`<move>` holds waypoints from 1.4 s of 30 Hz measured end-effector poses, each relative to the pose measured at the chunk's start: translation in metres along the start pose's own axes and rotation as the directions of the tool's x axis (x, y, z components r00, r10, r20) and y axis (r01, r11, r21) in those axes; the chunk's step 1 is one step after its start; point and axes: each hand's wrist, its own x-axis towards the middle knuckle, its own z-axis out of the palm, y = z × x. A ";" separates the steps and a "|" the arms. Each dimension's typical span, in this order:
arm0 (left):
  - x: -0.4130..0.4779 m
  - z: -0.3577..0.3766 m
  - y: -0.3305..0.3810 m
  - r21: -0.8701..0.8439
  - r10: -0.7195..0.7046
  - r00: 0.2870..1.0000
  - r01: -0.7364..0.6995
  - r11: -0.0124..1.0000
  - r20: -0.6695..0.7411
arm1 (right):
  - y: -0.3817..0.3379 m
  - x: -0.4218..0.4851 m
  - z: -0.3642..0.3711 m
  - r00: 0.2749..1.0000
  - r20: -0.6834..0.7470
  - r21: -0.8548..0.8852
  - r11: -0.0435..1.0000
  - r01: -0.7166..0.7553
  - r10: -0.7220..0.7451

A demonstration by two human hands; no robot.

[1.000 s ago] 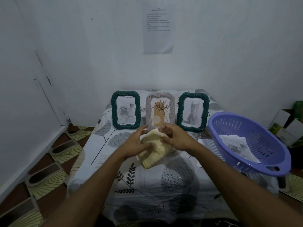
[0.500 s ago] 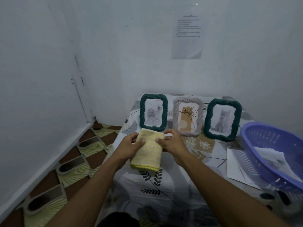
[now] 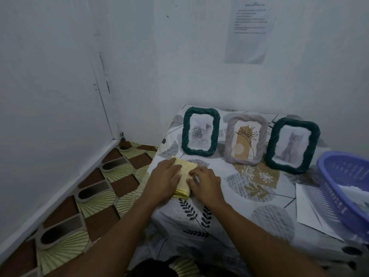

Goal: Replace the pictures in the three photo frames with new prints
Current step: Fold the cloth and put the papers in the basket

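Three photo frames stand upright against the wall on the patterned table (image 3: pixel 235 198). The left green frame (image 3: pixel 201 131) shows grey roses, the middle grey frame (image 3: pixel 246 139) a yellow plant drawing, the right green frame (image 3: pixel 292 144) a grey cat. A folded yellow cloth (image 3: pixel 185 177) lies flat near the table's left edge, in front of the left frame. My left hand (image 3: pixel 164 179) rests palm-down on its left half. My right hand (image 3: pixel 205 182) presses its right side, fingers bent.
A purple plastic basket (image 3: pixel 343 188) holding paper prints stands at the right edge. Loose white sheets (image 3: pixel 307 206) lie beside and under it. A printed note (image 3: pixel 248 29) hangs on the wall. Patterned floor (image 3: pixel 95 188) drops off left of the table.
The yellow cloth went from being held up and folded in both hands to lying flat on the table's left side, both hands pressing down on it. The view swung left.
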 end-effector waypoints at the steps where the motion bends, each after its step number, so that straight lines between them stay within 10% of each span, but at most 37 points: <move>1: -0.001 0.003 -0.001 0.024 -0.001 0.998 0.000 1.000 0.056 | 0.001 0.000 0.001 1.000 0.019 -0.022 1.000 0.006 -0.006; 19: -0.003 -0.007 0.013 0.160 -0.039 0.995 0.024 0.987 0.090 | 0.016 -0.015 -0.043 0.994 0.054 -0.009 0.996 0.093 -0.092; 26: 0.007 0.024 0.109 -0.177 0.130 0.969 -0.093 0.980 0.209 | 0.068 -0.053 -0.164 0.989 -0.091 -0.325 0.942 0.080 -0.116; 37: 0.008 0.120 0.274 -0.053 0.135 0.911 -0.124 0.991 0.390 | 0.173 -0.145 -0.281 0.953 0.002 -0.468 0.842 -0.268 0.304; 42: 0.016 0.147 0.315 0.014 0.031 0.922 -0.039 0.999 0.387 | 0.192 -0.165 -0.288 0.970 0.022 -0.500 0.843 -0.199 0.243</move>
